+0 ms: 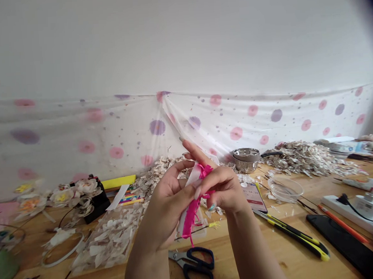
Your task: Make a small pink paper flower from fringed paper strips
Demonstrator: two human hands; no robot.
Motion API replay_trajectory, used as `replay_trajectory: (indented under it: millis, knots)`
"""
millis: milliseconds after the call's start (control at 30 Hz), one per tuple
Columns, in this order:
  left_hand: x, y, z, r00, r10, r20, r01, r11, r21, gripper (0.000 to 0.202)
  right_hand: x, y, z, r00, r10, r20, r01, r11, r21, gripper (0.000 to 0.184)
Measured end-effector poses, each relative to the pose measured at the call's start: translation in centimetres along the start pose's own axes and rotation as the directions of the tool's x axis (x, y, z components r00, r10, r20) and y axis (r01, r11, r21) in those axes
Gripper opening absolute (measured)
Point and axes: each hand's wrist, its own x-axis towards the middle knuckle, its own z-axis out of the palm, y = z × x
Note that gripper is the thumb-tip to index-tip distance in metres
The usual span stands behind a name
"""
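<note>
Held up over the table is a bright pink fringed strip [191, 219], with a white strip [180, 229] lying along its back. My left hand [168, 199] pinches it between thumb and fingers from the left. From the right, my right hand [219, 186] has its fingers and thumb closed on the strip's upper end; an outstretched finger points up behind it. The fingertips partly hide where the strips meet. Beneath the hands lie dark-handled scissors [199, 265], and a thin stem with a yellow tuft [214, 225] shows just behind the strip.
Pale petals [108, 234] lie at left, with a larger heap [308, 159] at far right. Metal bowls [246, 160] stand at the back. A utility knife [293, 234], a black phone [341, 241], a power strip [352, 217] and a clear dish [285, 189] are on the right.
</note>
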Motion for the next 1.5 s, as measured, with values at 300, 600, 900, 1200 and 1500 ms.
replay_trajectory:
  millis: [300, 600, 900, 1200, 1500]
  knots:
    - [0.1, -0.1, 0.3, 0.999, 0.022, -0.032, -0.022, 0.999, 0.024, 0.042, -0.4, 0.2, 0.0, 0.999, -0.019, -0.032, 0.021, 0.998, 0.057, 0.012]
    - [0.3, -0.2, 0.2, 1.0, 0.024, -0.019, -0.024, 0.999, 0.033, 0.038, -0.3, 0.3, 0.0, 0.999, 0.017, -0.039, -0.012, 0.993, 0.115, 0.008]
    - [0.5, -0.6, 0.2, 0.983, 0.147, -0.113, -0.139, 0.987, 0.079, 0.041, -0.2, 0.5, 0.4, 0.995, 0.003, -0.097, 0.011, 0.989, 0.146, 0.007]
    - [0.5, -0.7, 0.3, 0.972, 0.161, -0.169, -0.143, 0.983, 0.113, 0.049, -0.2, 1.1, 0.6, 0.988, -0.048, -0.146, 0.058, 0.996, 0.064, 0.007]
    - [0.5, -0.7, 0.2, 0.974, 0.165, -0.154, -0.147, 0.981, 0.124, 0.047, -0.2, 1.6, 0.4, 0.977, -0.088, -0.195, 0.096, 0.995, 0.032, 0.005]
